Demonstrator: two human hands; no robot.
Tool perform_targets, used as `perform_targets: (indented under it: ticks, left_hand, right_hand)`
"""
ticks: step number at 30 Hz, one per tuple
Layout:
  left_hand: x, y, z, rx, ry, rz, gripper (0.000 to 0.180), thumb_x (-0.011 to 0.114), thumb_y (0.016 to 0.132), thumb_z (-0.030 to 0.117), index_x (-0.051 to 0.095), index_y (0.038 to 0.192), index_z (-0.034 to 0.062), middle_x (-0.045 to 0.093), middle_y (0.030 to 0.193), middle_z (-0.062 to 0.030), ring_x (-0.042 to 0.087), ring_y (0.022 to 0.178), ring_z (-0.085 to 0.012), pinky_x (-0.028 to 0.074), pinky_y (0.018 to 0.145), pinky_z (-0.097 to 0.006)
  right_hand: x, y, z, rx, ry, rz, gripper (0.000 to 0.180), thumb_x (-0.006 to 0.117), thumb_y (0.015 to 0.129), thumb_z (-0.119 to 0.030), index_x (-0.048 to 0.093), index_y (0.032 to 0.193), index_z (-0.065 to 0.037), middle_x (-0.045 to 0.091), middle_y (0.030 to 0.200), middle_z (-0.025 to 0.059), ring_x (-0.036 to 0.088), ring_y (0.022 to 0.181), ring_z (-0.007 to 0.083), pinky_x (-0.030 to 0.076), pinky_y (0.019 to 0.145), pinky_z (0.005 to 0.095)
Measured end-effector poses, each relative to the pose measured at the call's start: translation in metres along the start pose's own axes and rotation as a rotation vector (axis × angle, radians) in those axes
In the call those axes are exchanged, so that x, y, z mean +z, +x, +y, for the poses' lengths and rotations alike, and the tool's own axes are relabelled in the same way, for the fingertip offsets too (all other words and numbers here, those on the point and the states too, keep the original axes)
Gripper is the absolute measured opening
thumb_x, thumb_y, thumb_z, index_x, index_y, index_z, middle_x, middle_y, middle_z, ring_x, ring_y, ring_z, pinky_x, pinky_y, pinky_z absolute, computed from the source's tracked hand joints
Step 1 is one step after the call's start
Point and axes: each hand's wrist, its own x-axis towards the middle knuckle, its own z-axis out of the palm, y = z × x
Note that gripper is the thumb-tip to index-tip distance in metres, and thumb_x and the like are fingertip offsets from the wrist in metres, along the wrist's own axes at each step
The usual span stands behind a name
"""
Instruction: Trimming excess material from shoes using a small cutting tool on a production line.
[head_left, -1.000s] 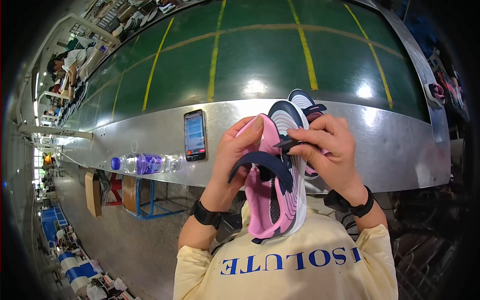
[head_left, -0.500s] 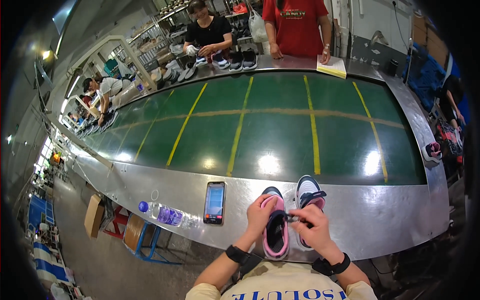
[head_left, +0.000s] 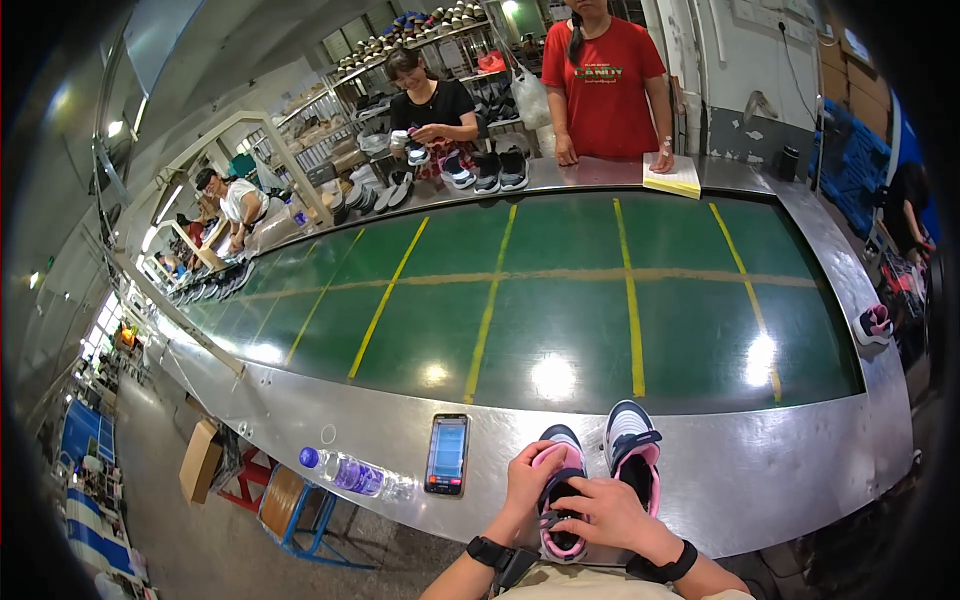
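Note:
Two sneakers in dark navy, white and pink stand side by side on the metal table edge, toes pointing away from me. My left hand (head_left: 524, 484) grips the left sneaker (head_left: 563, 436) at its pink tongue and upper, fingers closed. Over that shoe's opening, my right hand (head_left: 606, 514) has its fingers bent around a dark strap (head_left: 552, 519), which they partly hide. The right sneaker (head_left: 628, 425) stands untouched, its dark strap across the top and its heel partly behind my right hand.
A phone (head_left: 447, 455) and a purple-capped bottle (head_left: 352, 474) lie left of the shoes. Beyond the metal rim (head_left: 760, 450) runs a green conveyor belt (head_left: 560, 330) with yellow lines. Another small shoe (head_left: 873, 325) rests on the right rim. Co-workers stand across, beside more shoes and a paper pad (head_left: 672, 179).
My right hand has moved nearer and left, bringing the strap across the left sneaker's opening. My left hand stays on the upper. The whole view has shifted, so the scene sits lower.

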Motion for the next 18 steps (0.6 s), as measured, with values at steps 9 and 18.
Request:
perform_targets:
  ticks: [9,18]
  left_hand:
    - [-0.016,-0.023,0.007,0.261,0.215,-0.055,0.031,0.067,0.082,0.017,0.061,0.109,0.0010,0.067,0.096,-0.0103,0.063,0.084,-0.0131,0.050,0.073,-0.026]
    - [-0.012,-0.002,0.009,0.266,0.441,-0.030,0.030,0.059,0.086,0.032,0.068,0.099,0.0066,0.067,0.072,-0.0117,0.065,0.065,-0.0155,0.049,0.060,-0.029]
  right_hand:
    - [0.000,0.007,0.000,-0.007,0.013,0.096,0.029,0.074,0.069,-0.033,0.070,0.091,-0.014,0.059,0.103,0.0124,0.062,0.069,0.0238,0.050,0.059,0.0315]
    - [-0.009,0.011,-0.006,0.359,0.212,0.164,0.029,0.074,0.074,-0.031,0.070,0.097,-0.013,0.052,0.117,0.0323,0.067,0.074,0.0291,0.051,0.063,0.0279]
